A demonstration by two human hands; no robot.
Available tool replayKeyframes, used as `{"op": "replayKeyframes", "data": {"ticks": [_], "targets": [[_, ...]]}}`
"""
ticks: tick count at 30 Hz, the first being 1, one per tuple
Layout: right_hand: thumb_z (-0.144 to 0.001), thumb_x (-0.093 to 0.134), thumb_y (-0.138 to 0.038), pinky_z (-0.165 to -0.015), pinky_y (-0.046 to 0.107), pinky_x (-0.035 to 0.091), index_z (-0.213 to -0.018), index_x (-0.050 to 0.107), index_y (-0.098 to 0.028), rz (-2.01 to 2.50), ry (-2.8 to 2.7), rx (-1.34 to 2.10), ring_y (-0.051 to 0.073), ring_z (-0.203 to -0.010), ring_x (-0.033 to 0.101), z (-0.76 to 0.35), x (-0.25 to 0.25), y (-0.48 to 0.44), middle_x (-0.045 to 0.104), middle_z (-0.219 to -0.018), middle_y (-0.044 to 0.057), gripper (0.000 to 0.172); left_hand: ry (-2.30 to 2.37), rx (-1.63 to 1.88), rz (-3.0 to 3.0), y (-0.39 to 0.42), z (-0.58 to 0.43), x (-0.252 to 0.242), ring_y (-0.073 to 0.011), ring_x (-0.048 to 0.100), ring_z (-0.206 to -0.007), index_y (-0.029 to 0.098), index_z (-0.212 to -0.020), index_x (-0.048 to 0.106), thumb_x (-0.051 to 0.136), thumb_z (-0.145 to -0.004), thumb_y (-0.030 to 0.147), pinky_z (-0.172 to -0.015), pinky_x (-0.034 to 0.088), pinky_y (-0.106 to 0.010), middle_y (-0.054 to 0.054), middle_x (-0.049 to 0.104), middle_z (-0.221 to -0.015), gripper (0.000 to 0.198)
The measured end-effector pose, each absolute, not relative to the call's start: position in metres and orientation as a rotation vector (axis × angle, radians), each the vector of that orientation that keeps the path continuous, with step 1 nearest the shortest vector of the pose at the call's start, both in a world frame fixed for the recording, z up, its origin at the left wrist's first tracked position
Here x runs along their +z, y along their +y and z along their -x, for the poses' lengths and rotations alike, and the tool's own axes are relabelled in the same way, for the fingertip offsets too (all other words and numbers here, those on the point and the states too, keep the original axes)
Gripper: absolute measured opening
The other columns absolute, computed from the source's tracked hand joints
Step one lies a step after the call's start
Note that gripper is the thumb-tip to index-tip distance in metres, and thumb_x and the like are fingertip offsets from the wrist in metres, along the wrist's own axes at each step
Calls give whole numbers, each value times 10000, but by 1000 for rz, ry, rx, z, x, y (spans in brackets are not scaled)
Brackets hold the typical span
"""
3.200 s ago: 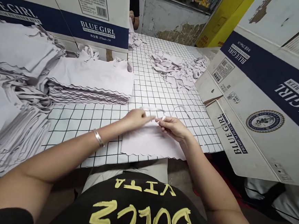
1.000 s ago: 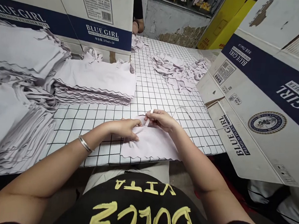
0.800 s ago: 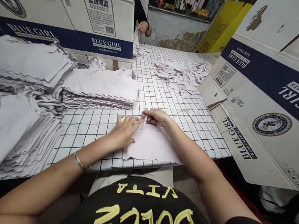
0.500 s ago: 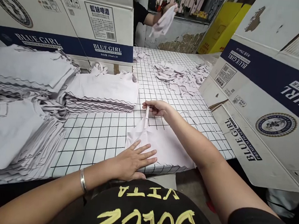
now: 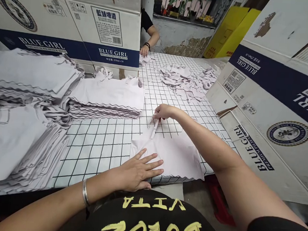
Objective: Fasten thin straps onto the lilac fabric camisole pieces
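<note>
A pale lilac garment piece [image 5: 177, 156] with a scalloped lower edge lies at the near edge of the grid-patterned table [image 5: 106, 140]. My left hand [image 5: 136, 169] rests flat on its lower left part, fingers spread. My right hand [image 5: 163, 112] is farther out and pinches the end of the garment's thin strap [image 5: 154, 127], which runs straight back to the cloth.
Stacks of the same lilac pieces [image 5: 107, 96] fill the left side. Loose fabric scraps [image 5: 186, 80] lie farther out. Blue Girl cardboard boxes stand at the back left [image 5: 71, 20] and lean at the right [image 5: 274, 103]. Another person's hand [image 5: 144, 50] rests at the far end.
My left hand went from the strap area back to the garment's near edge and flattened. My right hand drew the strap out straight. The far person lowered a raised cloth to the table.
</note>
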State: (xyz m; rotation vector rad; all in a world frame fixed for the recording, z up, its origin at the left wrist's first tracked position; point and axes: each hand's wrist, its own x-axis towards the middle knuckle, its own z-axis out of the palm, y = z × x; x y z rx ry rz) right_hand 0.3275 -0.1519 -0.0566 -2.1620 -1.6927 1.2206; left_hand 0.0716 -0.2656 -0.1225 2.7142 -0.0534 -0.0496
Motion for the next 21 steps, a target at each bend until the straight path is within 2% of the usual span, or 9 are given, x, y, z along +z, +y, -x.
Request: {"op": "replayKeyframes", "data": {"ticks": [4,9,12,16,21], "targets": [[-671,798,-403,-458,265,354,-643,668,-166,1947,-1539,1514,80,-450,409,-335,-54,-159,584,-583,38,271,-54,-52,-2698,-265,-71,-122,-283,126,-1465,342,-1509,202,427,-939,492,-1167,25,-579,-12,237,-1569,630],[-629,825,-220,-410,231,301,-691,673,-169,2085,-1543,1403,57,-424,381,-340,-61,-159,627,-619,35,172,-69,-20,-2699,-266,-70,-126,-291,125,-1463,336,-1510,197,425,-939,493,-1163,45,-597,-6,215,-1574,635],[-650,803,-179,-406,211,324,-701,653,-166,1970,-1413,1514,61,-447,409,-343,-63,-155,604,-616,22,159,-65,-15,-2694,-266,-69,-127,-287,116,-1465,336,-1512,187,414,-942,497,-1162,34,-597,-2,206,-1575,634],[-731,732,-159,-404,178,355,-722,584,-168,1670,-973,1662,54,-461,423,-344,-70,-149,590,-637,0,148,-63,-39,-2677,-266,-69,-124,-273,98,-1469,341,-1508,199,377,-955,501,-1163,20,-592,3,193,-1578,602],[-745,714,-120,-433,178,389,-781,570,-165,1667,-847,1581,56,-500,495,-326,-89,-143,660,-769,27,155,-69,-68,-2714,-266,-66,-118,-253,103,-1470,358,-1511,170,340,-965,510,-1172,-10,-555,9,180,-1582,592]]}}
